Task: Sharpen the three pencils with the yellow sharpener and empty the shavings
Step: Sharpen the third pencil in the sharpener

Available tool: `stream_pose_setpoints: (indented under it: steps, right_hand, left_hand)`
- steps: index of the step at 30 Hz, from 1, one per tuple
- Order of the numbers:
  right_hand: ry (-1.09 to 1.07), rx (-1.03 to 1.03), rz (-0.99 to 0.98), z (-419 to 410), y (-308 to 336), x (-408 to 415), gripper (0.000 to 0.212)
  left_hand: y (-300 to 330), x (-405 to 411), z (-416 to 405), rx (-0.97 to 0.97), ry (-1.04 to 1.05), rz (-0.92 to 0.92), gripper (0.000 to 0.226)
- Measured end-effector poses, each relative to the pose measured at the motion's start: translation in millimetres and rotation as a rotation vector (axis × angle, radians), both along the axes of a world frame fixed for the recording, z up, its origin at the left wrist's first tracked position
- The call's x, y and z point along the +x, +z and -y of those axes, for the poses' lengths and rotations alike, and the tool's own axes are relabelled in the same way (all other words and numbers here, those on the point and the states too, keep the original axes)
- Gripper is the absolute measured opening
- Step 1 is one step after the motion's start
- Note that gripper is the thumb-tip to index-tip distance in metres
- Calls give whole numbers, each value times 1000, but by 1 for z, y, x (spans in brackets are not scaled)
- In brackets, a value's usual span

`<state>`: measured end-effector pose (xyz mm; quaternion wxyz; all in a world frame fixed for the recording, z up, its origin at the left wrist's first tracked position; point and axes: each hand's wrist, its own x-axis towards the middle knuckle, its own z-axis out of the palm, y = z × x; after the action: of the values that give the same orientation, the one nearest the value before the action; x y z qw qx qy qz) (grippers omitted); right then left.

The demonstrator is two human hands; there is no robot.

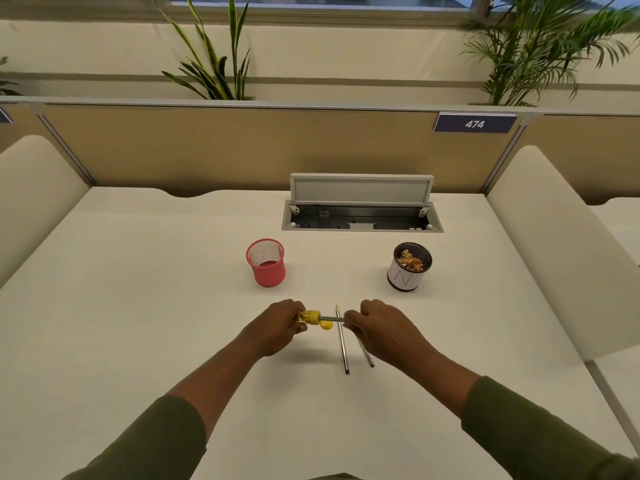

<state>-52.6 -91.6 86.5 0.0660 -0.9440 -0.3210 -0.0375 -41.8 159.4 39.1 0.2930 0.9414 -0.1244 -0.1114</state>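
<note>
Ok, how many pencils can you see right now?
3: one pencil in the yellow sharpener, held by both hands; two on the table, one pointing away, another partly under the right hand.

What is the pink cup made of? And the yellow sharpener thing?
The pink cup looks like metal mesh painted pink: its wall shows a fine grid of tiny holes. The yellow sharpener looks like smooth, shiny plastic, going by its bright, even colour, though the left hand covers part of it.
</note>
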Motion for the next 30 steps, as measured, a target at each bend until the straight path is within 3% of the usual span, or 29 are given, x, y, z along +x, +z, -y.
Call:
stream_pose_setpoints:
  steps: [2, 5, 8, 11, 15, 17, 19, 22, 23, 24, 25, 27, 30]
  right_hand:
    - [13, 20, -24, 3, -3, -3, 21]
    - [86, -40, 12, 5, -3, -7, 5]
    - [185, -96, 129, 11, -1, -4, 21]
    - [301, -114, 306, 18, -3, -2, 19]
    - [265, -20, 304, 12, -7, -6, 19]
    - [151, 97, 145, 5, -7, -9, 16]
    - [-105, 304, -153, -5, -5, -12, 26]
    - [-761, 939, -1078, -15, 5, -3, 34]
    - [-893, 1058, -1310, -15, 8, 0, 33]
    - [-921, 1058, -1396, -14, 9, 3, 33]
    - [-886, 1019, -1394, -14, 11, 5, 33]
    - [-730, 856, -1180, -14, 16, 4, 29]
    - [-328, 358, -563, -10, 16, -3, 18]
  left_hand:
    - [2, 4, -2, 0, -8, 2, 11]
    - [4, 8, -7, 28, -36, -12, 9]
    - [3, 10, -12, 128, -92, -59, 11]
    - [3, 10, -10, 170, -146, -83, 16]
    - [5, 14, -5, 172, -134, -46, 12]
    - [5, 15, -4, 157, -119, -24, 8]
    - [6, 15, -3, 126, -98, 8, 7]
    - [7, 19, -1, 116, -99, 58, 7]
    - [7, 20, 0, 119, -105, 58, 7]
    - [6, 20, 0, 118, -107, 53, 6]
    - [4, 21, -1, 119, -106, 44, 5]
    - [2, 22, -2, 144, -117, 8, 7]
    - [2, 27, -8, 154, -138, -30, 12]
